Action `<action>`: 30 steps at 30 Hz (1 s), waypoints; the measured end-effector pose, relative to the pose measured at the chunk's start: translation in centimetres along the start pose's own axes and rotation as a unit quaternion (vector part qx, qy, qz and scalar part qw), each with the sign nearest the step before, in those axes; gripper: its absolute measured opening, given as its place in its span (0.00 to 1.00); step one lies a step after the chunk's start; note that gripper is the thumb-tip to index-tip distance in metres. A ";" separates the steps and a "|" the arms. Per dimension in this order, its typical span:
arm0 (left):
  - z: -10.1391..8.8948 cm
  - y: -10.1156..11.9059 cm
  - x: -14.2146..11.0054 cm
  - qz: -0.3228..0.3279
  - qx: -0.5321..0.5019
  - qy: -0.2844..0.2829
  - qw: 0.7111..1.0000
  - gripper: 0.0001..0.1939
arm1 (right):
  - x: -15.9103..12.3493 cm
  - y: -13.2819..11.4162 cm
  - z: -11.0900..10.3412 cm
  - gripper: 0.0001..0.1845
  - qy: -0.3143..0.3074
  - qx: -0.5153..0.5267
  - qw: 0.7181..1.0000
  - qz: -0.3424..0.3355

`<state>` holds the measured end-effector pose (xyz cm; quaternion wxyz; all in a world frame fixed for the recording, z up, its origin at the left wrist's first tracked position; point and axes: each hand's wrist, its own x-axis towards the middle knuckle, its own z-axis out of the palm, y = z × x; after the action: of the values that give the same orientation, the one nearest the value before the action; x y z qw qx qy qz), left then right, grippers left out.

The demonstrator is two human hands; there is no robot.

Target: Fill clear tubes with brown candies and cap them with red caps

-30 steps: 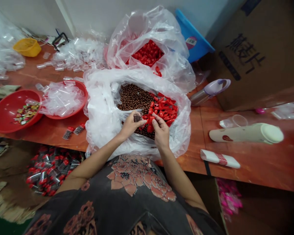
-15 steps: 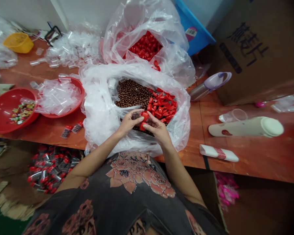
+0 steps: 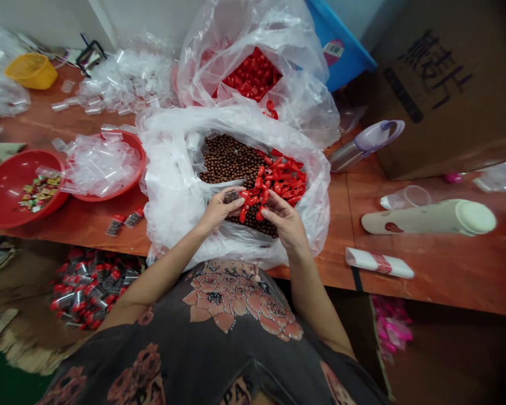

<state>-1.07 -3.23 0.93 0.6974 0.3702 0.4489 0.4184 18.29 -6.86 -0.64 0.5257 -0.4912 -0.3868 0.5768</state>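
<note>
the left hand (image 3: 219, 211) is half-closed and cupped, the right hand (image 3: 285, 219) curled just beside it.

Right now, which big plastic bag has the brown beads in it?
The front bag holds the brown beads beside red plastic pieces; the back bag shows only red pieces.

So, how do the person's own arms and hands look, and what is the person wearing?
The left hand and right hand are bare, without gloves, and the forearms have no sleeve on them. The dark grey top has a large salmon-pink flower print edged with small beads, and letters lower down.
</note>
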 end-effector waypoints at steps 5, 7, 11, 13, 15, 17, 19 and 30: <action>0.0 0.1 0.1 0.018 0.027 -0.006 0.999 0.24 | -0.1 -0.6 -0.9 0.33 0.099 -0.050 0.992 -0.059; -0.2 0.2 0.3 0.024 0.053 -0.009 0.998 0.22 | -0.2 -0.8 -0.8 0.33 0.129 -0.054 0.988 -0.067; -0.7 0.8 0.4 0.024 0.097 -0.010 0.995 0.19 | -0.3 -1.1 -0.1 0.34 0.123 0.007 0.991 -0.046; -1.0 1.1 0.3 0.027 0.109 -0.008 0.994 0.18 | -0.3 -1.2 0.3 0.31 0.107 0.040 0.993 -0.023; -1.2 1.5 0.3 0.028 0.105 -0.010 0.994 0.19 | -0.3 -1.0 0.3 0.23 0.092 0.043 0.995 0.007; -1.6 2.1 0.8 0.032 0.092 -0.013 0.995 0.22 | -0.4 -0.7 0.1 0.18 0.077 0.018 0.997 0.026; -2.2 2.9 1.8 0.047 0.092 -0.016 0.995 0.22 | -0.6 -0.2 -0.2 0.15 0.053 -0.038 0.998 0.017; -2.3 5.3 6.2 0.053 0.202 -0.046 0.977 0.18 | -1.0 -0.2 -1.0 0.18 -0.043 -0.434 0.887 -0.149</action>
<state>-2.97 4.70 2.95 0.6052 0.5453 0.4712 0.3381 19.30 -7.84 -0.48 0.3226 -0.5817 -0.6894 0.2868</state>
